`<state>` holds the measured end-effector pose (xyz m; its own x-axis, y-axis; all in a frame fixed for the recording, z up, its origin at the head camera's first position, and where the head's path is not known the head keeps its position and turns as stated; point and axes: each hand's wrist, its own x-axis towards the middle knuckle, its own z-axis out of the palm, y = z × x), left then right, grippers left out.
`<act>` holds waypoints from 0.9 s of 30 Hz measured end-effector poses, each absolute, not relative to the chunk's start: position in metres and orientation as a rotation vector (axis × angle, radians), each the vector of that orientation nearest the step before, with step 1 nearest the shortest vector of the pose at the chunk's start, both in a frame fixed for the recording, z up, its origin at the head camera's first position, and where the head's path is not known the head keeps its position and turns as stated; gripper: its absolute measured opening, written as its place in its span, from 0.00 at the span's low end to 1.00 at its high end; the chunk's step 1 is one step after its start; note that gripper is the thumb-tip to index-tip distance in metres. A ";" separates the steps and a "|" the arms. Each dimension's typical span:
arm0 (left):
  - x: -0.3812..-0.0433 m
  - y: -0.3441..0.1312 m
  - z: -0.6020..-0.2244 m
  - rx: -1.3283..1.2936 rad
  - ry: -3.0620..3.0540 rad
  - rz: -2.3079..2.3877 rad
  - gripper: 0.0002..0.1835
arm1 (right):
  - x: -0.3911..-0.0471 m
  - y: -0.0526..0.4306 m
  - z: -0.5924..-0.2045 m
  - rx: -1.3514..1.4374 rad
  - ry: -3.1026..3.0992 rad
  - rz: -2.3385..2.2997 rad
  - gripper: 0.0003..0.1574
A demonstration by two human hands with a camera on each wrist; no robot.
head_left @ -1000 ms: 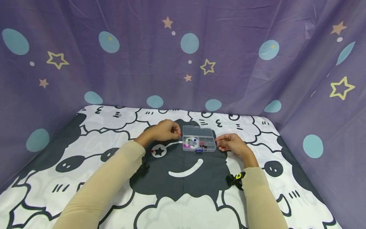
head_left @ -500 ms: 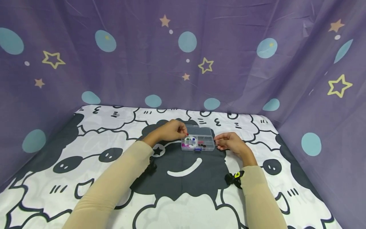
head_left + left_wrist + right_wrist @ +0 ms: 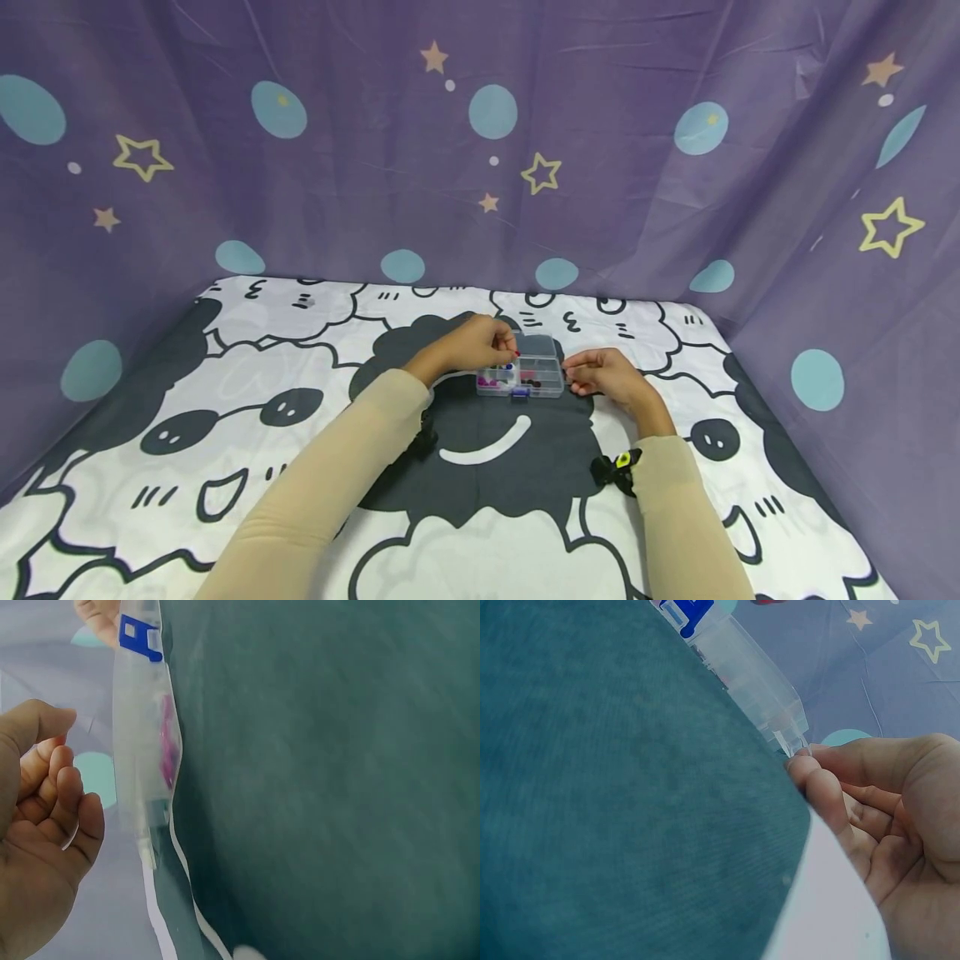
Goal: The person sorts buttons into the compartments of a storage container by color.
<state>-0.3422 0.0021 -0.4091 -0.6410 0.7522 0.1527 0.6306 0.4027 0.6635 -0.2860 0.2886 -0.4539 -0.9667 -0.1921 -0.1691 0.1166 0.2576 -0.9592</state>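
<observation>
A clear plastic compartment box (image 3: 557, 386) with a blue latch (image 3: 520, 392) lies on the dark part of the cloth, its lid (image 3: 538, 343) raised at the back. Small magenta pieces (image 3: 491, 382) and dark red ones (image 3: 531, 383) sit in its compartments. My left hand (image 3: 478, 342) is over the box and pinches a tiny red piece (image 3: 517, 354), too small to tell its kind. My right hand (image 3: 613, 377) holds the box's right end between thumb and fingers, as the right wrist view shows at the box corner (image 3: 784, 724).
A cloth (image 3: 480, 567) printed with cartoon sheep covers the surface. Behind and at both sides hangs a purple curtain (image 3: 360, 183) with stars and blue ovals. A black bow-like thing with a yellow mark (image 3: 618, 469) is at the right cuff.
My left hand has moved right, from beside the box's left edge to over its middle, carrying the tiny red piece. My right hand stays at the box's right end.
</observation>
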 end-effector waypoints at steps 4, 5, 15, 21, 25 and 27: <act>-0.342 0.010 -0.410 1.250 2.484 1.058 0.04 | -0.286 0.288 -0.454 -0.064 2.276 -1.774 0.17; -0.342 0.012 -0.411 1.254 2.483 1.056 0.04 | -0.285 0.288 -0.454 -0.064 2.276 -1.775 0.17; -0.342 0.025 -0.412 1.236 2.525 1.004 0.04 | -0.285 0.287 -0.453 -0.065 2.280 -1.775 0.16; -0.342 0.025 -0.412 1.216 2.566 0.961 0.03 | -0.285 0.286 -0.452 -0.061 2.276 -1.777 0.16; -0.342 0.022 -0.413 1.236 2.573 0.962 0.03 | -0.285 0.286 -0.452 -0.057 2.279 -1.775 0.16; -0.342 0.020 -0.413 1.252 2.569 0.971 0.03 | -0.285 0.286 -0.453 -0.050 2.279 -1.777 0.16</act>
<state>-0.3418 0.0203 -0.4126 -0.6496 0.7429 0.1616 0.6640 0.4509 0.5965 -0.2850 0.2864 -0.4527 -0.9681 -0.1795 -0.1750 0.1260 0.2552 -0.9586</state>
